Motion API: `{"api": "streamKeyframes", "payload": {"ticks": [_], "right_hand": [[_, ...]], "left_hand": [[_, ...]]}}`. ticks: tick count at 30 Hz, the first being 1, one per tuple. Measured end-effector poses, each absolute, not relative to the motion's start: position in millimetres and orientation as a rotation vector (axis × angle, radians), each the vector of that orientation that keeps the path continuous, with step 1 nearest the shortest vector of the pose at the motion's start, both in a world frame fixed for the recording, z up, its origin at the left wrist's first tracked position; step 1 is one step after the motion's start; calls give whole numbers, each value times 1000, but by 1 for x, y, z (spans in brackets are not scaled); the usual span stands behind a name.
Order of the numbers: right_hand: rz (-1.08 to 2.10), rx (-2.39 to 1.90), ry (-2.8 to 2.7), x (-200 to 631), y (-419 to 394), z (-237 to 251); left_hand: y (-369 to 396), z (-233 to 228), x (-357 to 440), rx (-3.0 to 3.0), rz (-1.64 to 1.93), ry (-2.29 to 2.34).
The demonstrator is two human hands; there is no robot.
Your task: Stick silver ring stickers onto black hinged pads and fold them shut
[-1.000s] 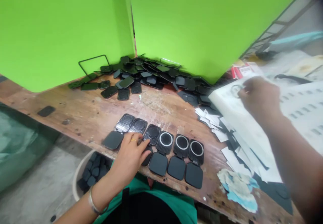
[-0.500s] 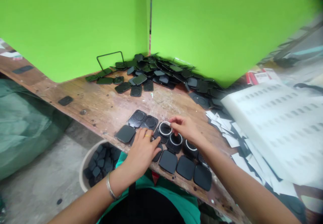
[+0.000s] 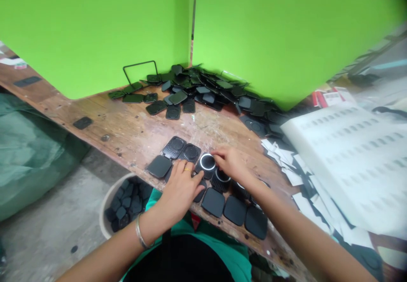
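Along the near edge of the scarred wooden tabletop [image 3: 127,129] lies a row of open black hinged plastic cases [image 3: 203,180], each with a ribbed round-centred half farther off and a plain square lid nearer the person. Six cases can be made out, though the hands cover parts of the middle ones, so the count is not certain. The left hand [image 3: 181,186] lies flat, fingers spread and unclenched, pressing on the second and third cases from the left; it grasps nothing. The right hand [image 3: 230,165] has its fingertips pinched at the rim of the white ring [image 3: 207,162] that sits in the round recess of the third case, and its palm rests over the next case.

Judging from how things lie, the ringing of the row is about two-thirds done. Three rings can be seen: the one under the right fingertips, one partly hidden in the fourth case and a sliver in the fifth; the sixth is hidden by the right forearm. The two leftmost cases show bare ribbed recesses, so these seem still to be filled.

Behind, against the green partition, sits a loose heap of black case parts [image 3: 203,93], too many and too overlapped to count. A white perforated foam sheet [image 3: 349,154] lies to the right over scattered white paper slips [image 3: 280,154]. Below the edge stands a round bucket [image 3: 110,201] of dark pieces.
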State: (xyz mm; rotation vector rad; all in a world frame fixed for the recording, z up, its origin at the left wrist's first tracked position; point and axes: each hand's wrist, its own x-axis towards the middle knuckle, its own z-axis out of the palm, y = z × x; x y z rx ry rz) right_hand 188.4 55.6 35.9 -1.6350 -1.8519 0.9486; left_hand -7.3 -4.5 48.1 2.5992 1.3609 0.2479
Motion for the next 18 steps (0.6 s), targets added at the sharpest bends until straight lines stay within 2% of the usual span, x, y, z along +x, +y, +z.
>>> {"api": "streamKeyframes", "payload": {"ticks": [5, 9, 18], "right_hand": [[743, -1635, -1922, 192, 44, 42], [473, -1700, -1879, 227, 43, 53], [-123, -2152, -1330, 442, 77, 108]], "left_hand": [[-3, 49, -7, 2625, 261, 1366], [-1, 36, -12, 2676, 355, 1338], [21, -1, -18, 2804, 636, 1240]]}}
